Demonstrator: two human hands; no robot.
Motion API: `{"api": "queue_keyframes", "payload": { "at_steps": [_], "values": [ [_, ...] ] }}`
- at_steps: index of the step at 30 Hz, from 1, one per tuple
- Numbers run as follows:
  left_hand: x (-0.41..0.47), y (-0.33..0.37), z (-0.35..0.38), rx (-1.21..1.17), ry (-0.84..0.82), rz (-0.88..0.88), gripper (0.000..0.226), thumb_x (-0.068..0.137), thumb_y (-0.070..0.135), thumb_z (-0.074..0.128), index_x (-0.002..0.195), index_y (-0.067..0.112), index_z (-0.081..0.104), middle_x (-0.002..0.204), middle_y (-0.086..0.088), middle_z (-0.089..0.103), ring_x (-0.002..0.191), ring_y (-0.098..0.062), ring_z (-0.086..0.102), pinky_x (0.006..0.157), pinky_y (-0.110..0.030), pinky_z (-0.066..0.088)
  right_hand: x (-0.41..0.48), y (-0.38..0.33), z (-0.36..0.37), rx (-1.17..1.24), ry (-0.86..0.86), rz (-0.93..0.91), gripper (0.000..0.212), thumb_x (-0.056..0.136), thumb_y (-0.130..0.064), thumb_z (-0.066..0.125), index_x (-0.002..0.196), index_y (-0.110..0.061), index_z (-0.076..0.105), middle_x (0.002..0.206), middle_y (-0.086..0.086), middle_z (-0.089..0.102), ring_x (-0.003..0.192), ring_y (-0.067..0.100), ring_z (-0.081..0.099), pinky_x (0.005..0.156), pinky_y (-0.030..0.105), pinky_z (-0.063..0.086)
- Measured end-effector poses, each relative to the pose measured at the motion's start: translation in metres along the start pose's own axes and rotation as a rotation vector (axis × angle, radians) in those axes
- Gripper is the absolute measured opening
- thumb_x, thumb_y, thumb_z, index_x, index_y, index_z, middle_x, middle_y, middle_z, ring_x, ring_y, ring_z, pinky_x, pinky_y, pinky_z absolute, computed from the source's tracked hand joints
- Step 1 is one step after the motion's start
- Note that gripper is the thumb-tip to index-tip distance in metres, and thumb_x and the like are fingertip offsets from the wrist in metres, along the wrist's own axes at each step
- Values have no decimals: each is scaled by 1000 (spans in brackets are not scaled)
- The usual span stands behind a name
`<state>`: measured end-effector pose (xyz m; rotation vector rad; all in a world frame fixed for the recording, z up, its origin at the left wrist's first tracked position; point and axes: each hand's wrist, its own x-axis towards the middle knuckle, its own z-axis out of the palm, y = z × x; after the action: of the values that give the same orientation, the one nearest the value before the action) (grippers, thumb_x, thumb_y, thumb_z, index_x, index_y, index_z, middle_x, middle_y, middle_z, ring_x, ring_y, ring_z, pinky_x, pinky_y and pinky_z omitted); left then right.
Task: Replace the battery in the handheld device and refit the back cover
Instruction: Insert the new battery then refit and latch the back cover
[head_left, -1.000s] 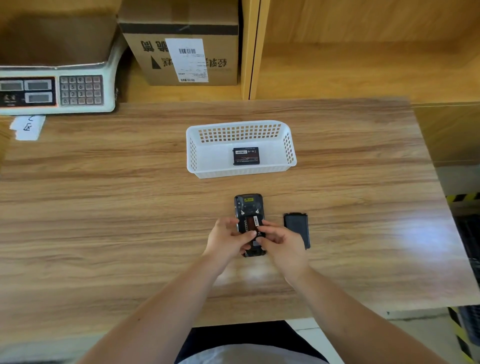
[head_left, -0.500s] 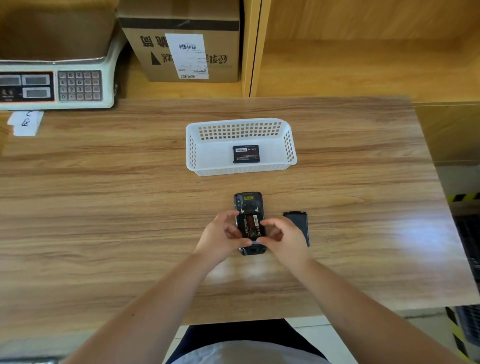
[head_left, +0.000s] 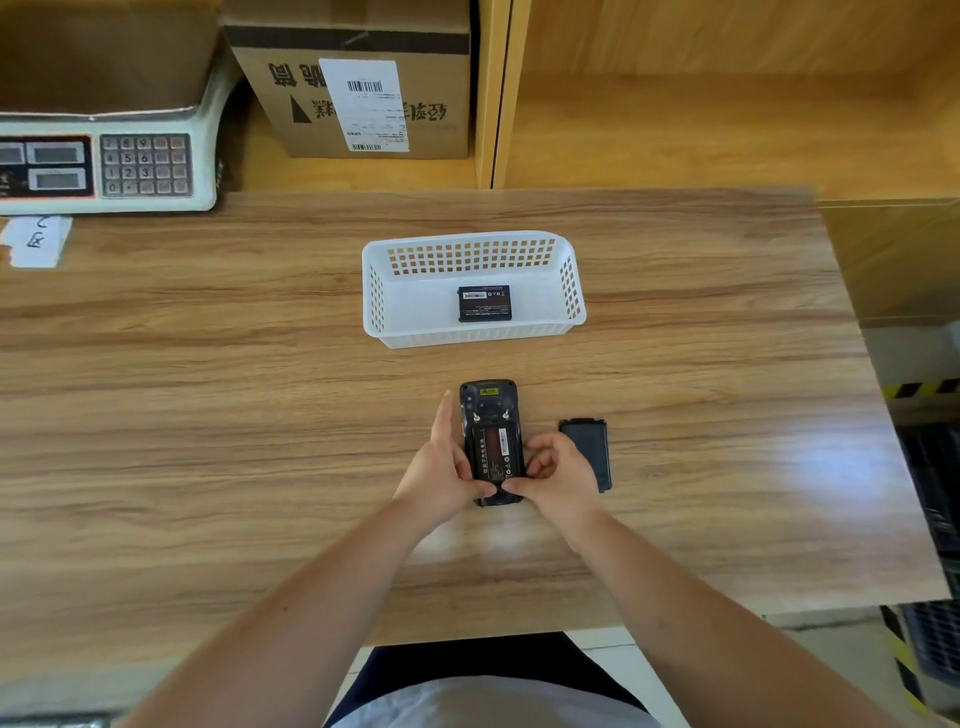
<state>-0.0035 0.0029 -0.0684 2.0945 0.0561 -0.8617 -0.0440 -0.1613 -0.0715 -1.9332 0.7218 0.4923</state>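
Observation:
A black handheld device (head_left: 488, 402) lies face down on the wooden table (head_left: 208, 415), its back open. A black battery (head_left: 493, 449) with a red label sits in its bay. My left hand (head_left: 441, 467) holds the device's left side, with the thumb on the battery's lower edge. On the right side rests my right hand (head_left: 558, 475), its thumb meeting the left one. The black back cover (head_left: 589, 449) lies just right of my right hand. Another black battery (head_left: 484, 302) lies in the white basket (head_left: 415, 317).
A weighing scale (head_left: 104, 161) stands at the far left with a paper note (head_left: 36, 239) in front of it. A cardboard box (head_left: 358, 78) sits on the shelf behind the table. The table's right edge drops off near striped floor tape.
Both hands have slid apart and back toward the device's lower end. The battery, half covered before, now shows fully and lies flat in the bay.

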Motion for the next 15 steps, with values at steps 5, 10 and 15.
{"api": "queue_keyframes", "payload": {
  "at_steps": [5,10,15],
  "values": [
    [6,7,-2,15,-10,-88,138,62,12,88,151,36,-14,62,5,65,54,-3,62,58,-20,49,8,-6,-1,-70,-27,48,47,60,-14,87,97,-17,58,76,-2,59,68,11,56,59,23,45],
    [3,7,0,107,8,-81,134,65,19,86,150,39,-16,64,5,66,60,-9,65,59,-30,55,16,-15,-4,-155,-74,75,51,56,-16,89,94,-17,56,74,-6,58,69,11,57,59,24,42],
    [1,5,1,241,19,-102,130,69,33,81,147,37,-24,75,5,70,70,-15,69,66,-42,60,11,-13,-4,-241,-112,6,47,66,-23,83,102,-16,53,82,-5,57,73,11,55,53,22,37]
  ]
}}
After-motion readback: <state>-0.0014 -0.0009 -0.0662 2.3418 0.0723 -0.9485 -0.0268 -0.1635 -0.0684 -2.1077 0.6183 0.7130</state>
